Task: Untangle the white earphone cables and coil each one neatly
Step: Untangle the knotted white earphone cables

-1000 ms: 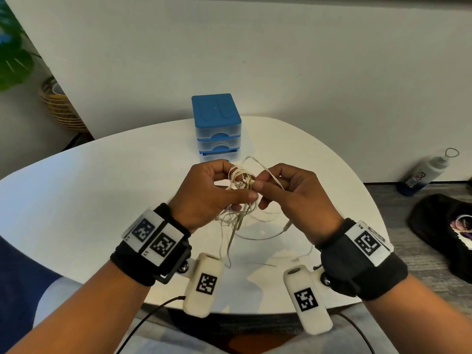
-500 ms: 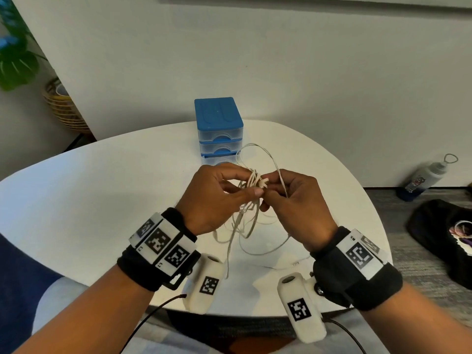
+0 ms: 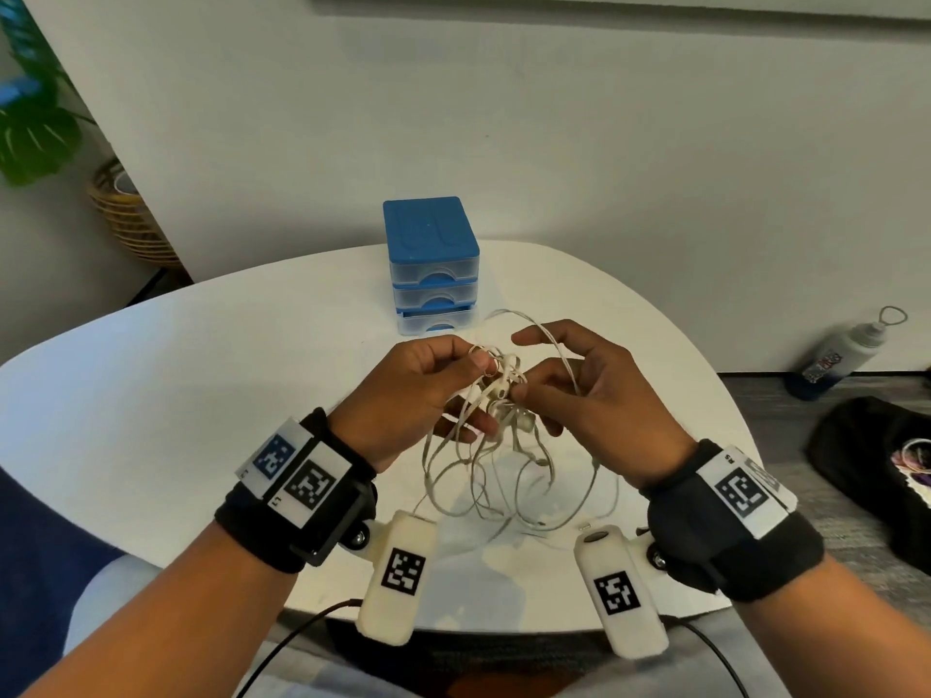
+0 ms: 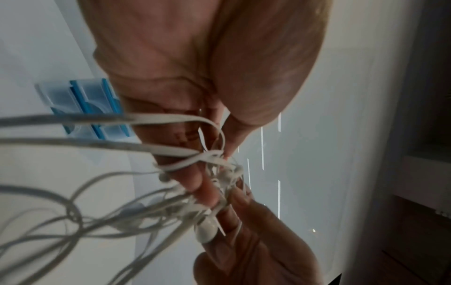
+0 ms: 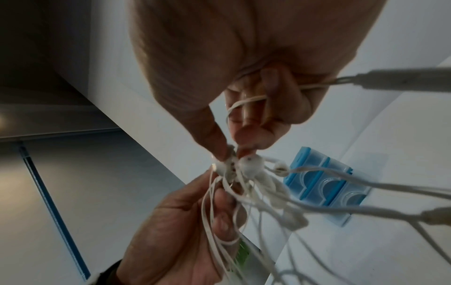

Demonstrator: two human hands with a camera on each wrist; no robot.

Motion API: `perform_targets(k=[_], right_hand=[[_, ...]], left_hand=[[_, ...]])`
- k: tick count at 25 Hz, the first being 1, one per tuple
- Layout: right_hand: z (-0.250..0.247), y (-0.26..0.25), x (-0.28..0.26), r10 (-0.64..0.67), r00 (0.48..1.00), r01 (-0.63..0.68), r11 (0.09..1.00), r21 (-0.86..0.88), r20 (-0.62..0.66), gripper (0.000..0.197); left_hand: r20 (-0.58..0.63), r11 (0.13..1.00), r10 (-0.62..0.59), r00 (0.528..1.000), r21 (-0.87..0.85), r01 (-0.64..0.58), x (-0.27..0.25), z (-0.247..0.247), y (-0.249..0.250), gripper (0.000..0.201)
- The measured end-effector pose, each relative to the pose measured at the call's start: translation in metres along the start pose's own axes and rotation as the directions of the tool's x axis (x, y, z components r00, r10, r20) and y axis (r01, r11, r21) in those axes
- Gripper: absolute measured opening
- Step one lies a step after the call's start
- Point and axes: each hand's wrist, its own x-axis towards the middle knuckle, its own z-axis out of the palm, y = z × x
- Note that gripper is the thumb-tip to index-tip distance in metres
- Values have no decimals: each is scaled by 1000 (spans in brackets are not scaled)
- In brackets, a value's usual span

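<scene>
The tangled white earphone cables hang between both hands above the tabletop. The left hand pinches loops at the knot's near side, and the right hand pinches an earbud against it. Loose strands droop below the hands onto the tabletop.

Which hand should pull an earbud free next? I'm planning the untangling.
Probably the right hand: its thumb and forefinger already pinch at an earbud in the knot, while the left hand holds the bundle of cables steady.
</scene>
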Motion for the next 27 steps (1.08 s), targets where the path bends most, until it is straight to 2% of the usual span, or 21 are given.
perform_targets(k=[3,6,10,12,17,21,24,27], right_hand=[[-1,2,1,-16,997,17,1000,11,-74,35],[2,7,2,-65,980,47,994,-96,-186,33],[2,11,6,-124,962,85,982,-168,-243,11],[2,11,6,-141,961,102,980,-170,-239,4],[7,15,4,-121,970,86,983,-165,-210,5],[9,15,2,-135,976,111,983,-145,-169,11],[17,16,-2,-156,972,112,965,-235,-175,20],[19,22,-2,-200,954,120,937,-329,-223,10]], left_hand=[[-26,999,17,1000,-44,-18,3,1,-2,20],[-40,997,57,998,-58,-59,5,2,-5,19],[-56,996,90,994,-18,-92,8,4,-7,15],[-86,993,115,990,39,-112,9,5,-9,16],[-119,984,133,984,133,-117,9,8,-12,10],[-153,994,90,984,81,-78,10,8,-12,12],[-158,1000,20,987,8,-19,10,12,-15,10],[-147,1000,0,989,7,1,10,16,-19,11]])
